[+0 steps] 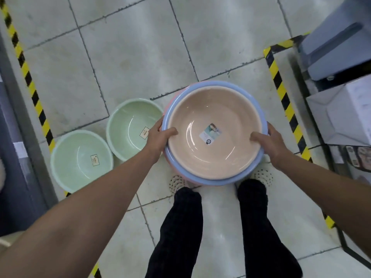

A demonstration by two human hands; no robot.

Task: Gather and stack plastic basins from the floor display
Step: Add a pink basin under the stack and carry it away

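A nested stack of basins hangs in front of my legs, held by both hands. A peach basin with a label sticker sits on top, inside a blue basin, and a pink rim shows under the blue one. My left hand grips the stack's left rim, thumb inside the peach basin. My right hand grips the right rim the same way. On the floor to the left stand two pale green basins, one close to the stack, the other nearer me.
Yellow-black hazard tape runs along the tiled floor at left and another strip at right. A grey shelf base borders the left. Boxes and a grey-blue bin stand at right. My feet are below the stack.
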